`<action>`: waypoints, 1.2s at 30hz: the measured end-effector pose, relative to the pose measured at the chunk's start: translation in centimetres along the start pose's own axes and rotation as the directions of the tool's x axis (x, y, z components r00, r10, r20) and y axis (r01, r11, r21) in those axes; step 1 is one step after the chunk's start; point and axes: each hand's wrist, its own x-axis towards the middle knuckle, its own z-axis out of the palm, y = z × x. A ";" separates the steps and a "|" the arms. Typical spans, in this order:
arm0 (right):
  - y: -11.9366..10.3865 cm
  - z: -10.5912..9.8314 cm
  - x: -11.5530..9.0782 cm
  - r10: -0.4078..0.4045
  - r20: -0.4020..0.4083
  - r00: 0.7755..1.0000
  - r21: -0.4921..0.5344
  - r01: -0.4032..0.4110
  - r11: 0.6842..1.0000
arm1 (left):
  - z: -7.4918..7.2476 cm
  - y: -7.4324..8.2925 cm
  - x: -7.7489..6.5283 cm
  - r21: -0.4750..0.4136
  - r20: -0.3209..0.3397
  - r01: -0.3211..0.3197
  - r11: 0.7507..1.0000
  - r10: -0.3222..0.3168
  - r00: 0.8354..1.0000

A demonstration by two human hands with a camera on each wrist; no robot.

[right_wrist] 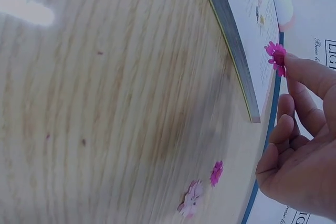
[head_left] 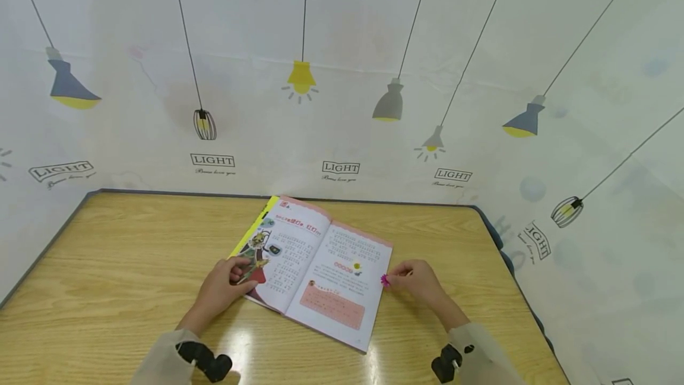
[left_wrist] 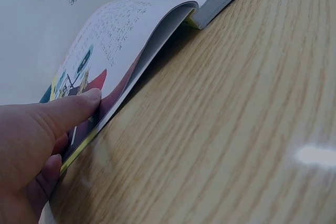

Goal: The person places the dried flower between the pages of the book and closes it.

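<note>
Beside the open book (head_left: pixel 311 272), right hand (head_left: pixel 419 281) pinches a pink flower (right_wrist: pixel 274 55), best held lightly to avoid crushing, while left hand (head_left: pixel 221 284) grips the book's left edge

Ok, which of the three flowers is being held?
The magenta flower pinched by the right hand, near the open book. The second magenta flower and the pale pink flower lie on the table.

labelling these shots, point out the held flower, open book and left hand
Held flower (right_wrist: pixel 275 55): right wrist view, petals
Open book (head_left: pixel 322 272): head view, right page
Left hand (head_left: pixel 221 285): head view, back of hand
</note>
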 end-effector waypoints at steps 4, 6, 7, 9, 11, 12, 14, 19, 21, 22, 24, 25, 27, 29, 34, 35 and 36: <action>-0.5 0.3 0.4 0.006 -0.005 1.000 -0.014 -0.006 1.000 | -0.1 0.1 0.0 0.008 0.003 0.008 1.000 -0.008 1.000; -0.6 0.5 0.8 0.020 -0.003 1.000 -0.021 -0.020 1.000 | -0.1 0.2 0.0 0.012 0.003 0.011 1.000 -0.011 1.000; -0.6 0.6 1.0 0.028 -0.001 1.000 -0.027 -0.028 0.999 | -0.1 0.2 0.0 0.013 0.003 0.012 1.000 -0.012 1.000; -0.6 0.8 1.4 0.040 0.008 0.999 -0.039 -0.039 0.998 | -0.1 0.3 0.0 0.011 0.000 0.015 1.000 -0.015 1.000; -0.6 1.0 1.8 0.046 0.021 0.999 -0.041 -0.045 0.998 | -0.2 0.3 -0.1 0.007 0.000 0.016 1.000 -0.016 1.000; -0.6 1.1 2.0 0.040 0.028 0.999 -0.039 -0.039 0.998 | -0.2 0.3 -0.1 0.005 0.000 0.016 1.000 -0.016 1.000; -0.6 1.2 2.3 0.024 0.043 0.999 -0.036 -0.022 0.999 | -0.2 0.3 -0.1 0.002 0.000 0.016 1.000 -0.016 1.000; -0.9 1.2 3.1 -0.006 0.060 0.998 -0.039 0.008 0.999 | -0.1 0.2 0.0 0.007 -0.005 0.010 1.000 -0.010 1.000; -1.1 1.4 3.6 0.018 0.057 0.998 -0.050 -0.015 0.999 | -0.1 0.2 0.0 0.011 -0.008 0.007 1.000 -0.007 1.000; -1.2 1.5 3.8 0.032 0.053 0.998 -0.063 -0.029 0.998 | -0.1 0.1 0.0 0.012 -0.009 0.005 1.000 -0.005 1.000; -1.2 1.7 4.4 0.064 0.047 0.997 -0.075 -0.060 0.995 | -0.1 0.1 0.0 0.013 -0.010 0.001 1.000 -0.001 1.000; -1.1 1.8 4.6 0.067 0.043 0.997 -0.085 -0.063 0.994 | -0.1 0.1 0.1 0.011 -0.010 0.002 1.000 -0.002 1.000; -1.1 2.0 4.9 0.079 0.034 0.996 -0.097 -0.075 0.992 | -0.1 0.1 0.1 0.005 -0.011 0.002 1.000 -0.001 1.000; -1.2 2.2 5.2 0.083 0.023 0.996 -0.104 -0.080 0.991 | -0.1 0.0 0.1 0.000 -0.009 0.005 1.000 -0.005 1.000; -1.3 2.5 5.5 0.076 0.009 0.997 -0.113 -0.074 0.991 | 0.0 -0.1 0.0 -0.008 -0.010 0.011 1.000 -0.011 1.000; -1.3 2.5 5.5 0.072 0.008 0.997 -0.113 -0.071 0.991 | 0.0 -0.1 0.0 -0.010 -0.012 0.009 1.000 -0.009 1.000; -1.2 2.6 5.6 0.069 0.006 0.998 -0.112 -0.068 0.991 | 0.0 -0.1 0.0 -0.009 -0.014 0.008 1.000 -0.008 1.000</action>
